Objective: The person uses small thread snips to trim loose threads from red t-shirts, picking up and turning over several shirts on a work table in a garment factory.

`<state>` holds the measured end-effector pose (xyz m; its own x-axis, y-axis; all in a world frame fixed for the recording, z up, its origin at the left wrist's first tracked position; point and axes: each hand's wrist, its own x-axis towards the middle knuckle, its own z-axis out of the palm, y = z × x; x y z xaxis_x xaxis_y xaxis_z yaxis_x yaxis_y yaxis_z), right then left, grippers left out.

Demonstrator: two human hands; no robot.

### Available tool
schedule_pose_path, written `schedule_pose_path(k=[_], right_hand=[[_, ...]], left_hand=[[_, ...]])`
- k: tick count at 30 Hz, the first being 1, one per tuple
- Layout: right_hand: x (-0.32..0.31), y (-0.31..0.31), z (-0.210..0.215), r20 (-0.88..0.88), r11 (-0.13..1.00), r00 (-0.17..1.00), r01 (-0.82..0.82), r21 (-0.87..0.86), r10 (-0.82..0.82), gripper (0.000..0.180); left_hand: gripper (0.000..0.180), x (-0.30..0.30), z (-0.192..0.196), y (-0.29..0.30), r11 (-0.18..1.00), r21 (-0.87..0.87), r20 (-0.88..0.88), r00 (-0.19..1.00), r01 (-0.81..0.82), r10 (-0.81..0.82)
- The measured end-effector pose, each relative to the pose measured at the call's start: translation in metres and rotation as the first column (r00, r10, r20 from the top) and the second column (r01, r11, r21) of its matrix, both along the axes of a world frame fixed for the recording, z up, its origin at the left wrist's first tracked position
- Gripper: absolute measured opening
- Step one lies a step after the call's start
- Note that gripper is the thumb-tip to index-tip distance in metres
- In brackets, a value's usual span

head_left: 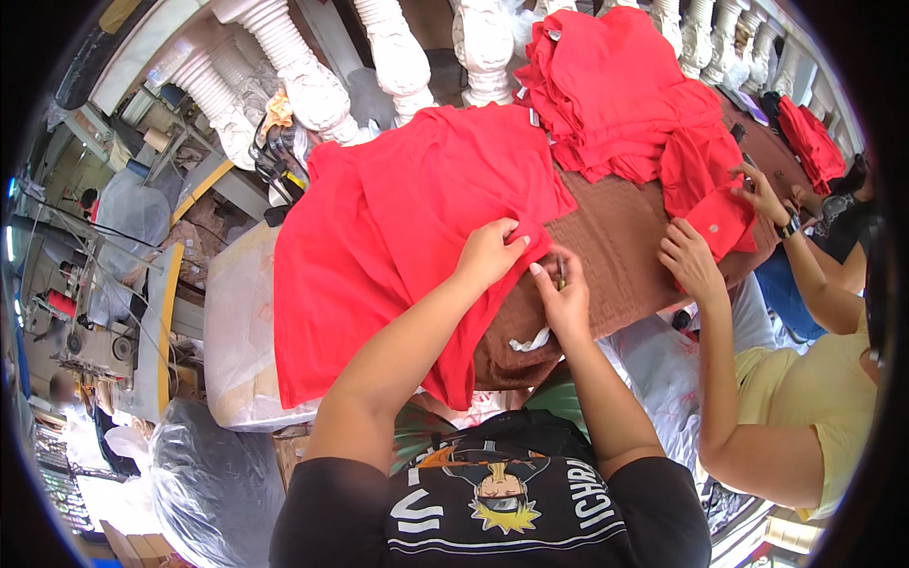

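Note:
A red shirt [417, 199] lies spread over the table in front of me. My left hand [490, 254] is closed on its right-hand edge, pinching a fold between thumb and fingers. Just to the right, my right hand [566, 295] is curled around a small dark tool [561, 276], mostly hidden by the fingers; its kind is unclear. That hand is beside the pinched edge; whether it touches the cloth is hard to tell. Below it, a small white scrap [530, 341] rests on the brown cloth [606, 251] covering the table.
Red garments [615, 90] are piled at the far right of the table. Close on my right, a co-worker in yellow [800, 407] handles a red piece [720, 222] with both hands. A white balustrade [393, 57] borders the far side. Plastic-wrapped bundles [213, 464] stand at lower left.

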<state>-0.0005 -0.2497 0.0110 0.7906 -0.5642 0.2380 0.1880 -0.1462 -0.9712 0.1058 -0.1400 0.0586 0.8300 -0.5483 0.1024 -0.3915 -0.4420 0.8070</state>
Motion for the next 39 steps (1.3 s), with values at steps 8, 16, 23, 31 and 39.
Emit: schedule_pose_path(k=[8, 16, 23, 31, 39], right_hand=[[0.008, -0.002, 0.073, 0.114, 0.861, 0.933, -0.359, 0.359, 0.341, 0.031], [0.004, -0.041, 0.237, 0.232, 0.977, 0.951, -0.183, -0.108, 0.204, 0.026], [0.055, -0.056, 0.311, 0.413, 0.908, 0.902, 0.063, -0.414, 0.125, 0.022], [0.037, -0.148, 0.149, 0.165, 0.985, 0.984, 0.091, -0.149, -0.066, 0.02], [-0.005, -0.096, 0.117, -0.144, 0.89, 0.989, -0.087, -0.448, 0.025, 0.03]], left_hand=[[0.028, -0.029, 0.085, 0.044, 0.954, -0.09, 0.202, 0.943, 0.285, -0.263], [0.046, -0.028, 0.182, 0.161, 0.586, 0.793, 0.145, 0.88, 0.169, -0.451], [0.043, -0.042, 0.228, 0.187, 0.463, 0.375, 0.903, 0.43, -0.803, 0.016], [0.048, -0.119, 0.139, 0.19, 0.57, 0.821, 0.09, 0.984, 0.013, -0.152], [0.04, -0.142, 0.097, 0.191, 0.961, 0.037, -0.106, 0.957, 0.275, -0.27]])
